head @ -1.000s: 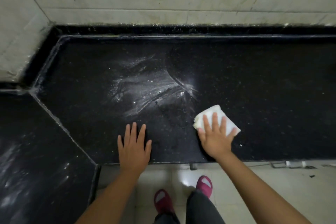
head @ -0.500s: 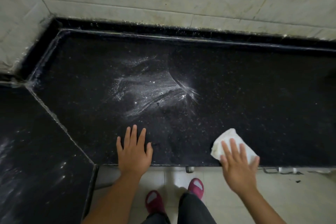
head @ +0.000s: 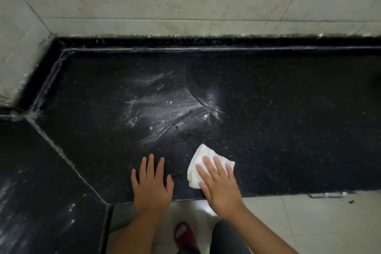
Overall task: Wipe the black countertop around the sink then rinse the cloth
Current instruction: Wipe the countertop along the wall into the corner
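Pressing flat fingers on the white cloth (head: 206,166), the right hand (head: 219,186) has swept it back left along the table's (head: 288,130) front edge, just beside the left hand (head: 151,184), which stays flat and holding nothing. Farther back the whitish smear (head: 165,109) is still unwiped, so I judge the wiping is only partly done.

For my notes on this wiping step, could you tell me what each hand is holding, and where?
Neither grips anything. The right hand presses flat on the cloth's near half; the left hand rests flat on the bare countertop.
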`<action>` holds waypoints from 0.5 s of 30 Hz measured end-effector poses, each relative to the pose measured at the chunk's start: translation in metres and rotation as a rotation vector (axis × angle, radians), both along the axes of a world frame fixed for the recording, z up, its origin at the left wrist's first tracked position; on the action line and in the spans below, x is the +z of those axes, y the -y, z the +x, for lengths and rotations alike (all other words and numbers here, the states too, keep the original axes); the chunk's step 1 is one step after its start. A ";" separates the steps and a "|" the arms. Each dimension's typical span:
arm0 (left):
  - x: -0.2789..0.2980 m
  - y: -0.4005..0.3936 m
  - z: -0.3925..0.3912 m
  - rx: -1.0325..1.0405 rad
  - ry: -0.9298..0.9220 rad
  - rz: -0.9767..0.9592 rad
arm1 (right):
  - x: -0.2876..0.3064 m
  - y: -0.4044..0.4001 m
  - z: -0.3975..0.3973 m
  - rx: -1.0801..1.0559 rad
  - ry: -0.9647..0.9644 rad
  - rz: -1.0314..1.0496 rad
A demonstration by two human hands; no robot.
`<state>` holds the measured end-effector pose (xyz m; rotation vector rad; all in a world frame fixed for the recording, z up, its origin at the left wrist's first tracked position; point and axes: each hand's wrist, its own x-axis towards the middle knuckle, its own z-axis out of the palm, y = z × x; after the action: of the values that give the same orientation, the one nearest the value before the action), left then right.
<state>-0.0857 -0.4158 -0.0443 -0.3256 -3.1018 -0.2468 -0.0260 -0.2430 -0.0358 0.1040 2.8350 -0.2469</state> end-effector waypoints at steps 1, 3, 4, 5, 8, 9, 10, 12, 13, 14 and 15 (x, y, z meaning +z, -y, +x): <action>0.000 0.000 0.000 -0.003 -0.006 -0.010 | -0.002 -0.007 0.017 0.012 -0.015 0.004; 0.000 -0.001 -0.001 -0.003 -0.005 -0.027 | -0.008 -0.032 0.050 -0.017 -0.115 0.030; 0.001 -0.001 -0.001 0.000 0.004 -0.027 | -0.006 -0.048 0.062 -0.070 -0.152 0.036; 0.002 -0.002 -0.001 0.002 0.013 -0.025 | -0.004 -0.065 0.071 -0.151 -0.145 0.038; 0.003 -0.002 -0.002 0.010 0.020 -0.022 | 0.015 -0.105 0.063 -0.457 -0.033 0.051; 0.003 -0.002 -0.002 0.010 0.022 -0.023 | 0.023 -0.113 0.049 -0.511 0.018 0.096; 0.003 -0.002 -0.002 0.008 0.025 -0.027 | 0.030 -0.117 0.032 -0.561 0.105 0.086; 0.003 -0.003 -0.002 0.007 0.034 -0.038 | 0.031 -0.113 -0.006 -0.655 0.172 0.017; 0.003 -0.003 -0.001 0.005 0.038 -0.046 | 0.031 -0.103 -0.025 -0.643 0.195 -0.005; 0.003 -0.003 -0.001 0.001 0.042 -0.053 | 0.027 -0.088 -0.041 -0.580 0.195 -0.008; 0.003 -0.003 0.000 -0.003 0.043 -0.059 | 0.026 -0.069 -0.053 -0.497 0.195 -0.008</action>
<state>-0.0861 -0.4126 -0.0411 -0.3305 -3.1556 -0.1647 -0.0785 -0.1741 -0.0097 0.7890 2.5691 -0.3308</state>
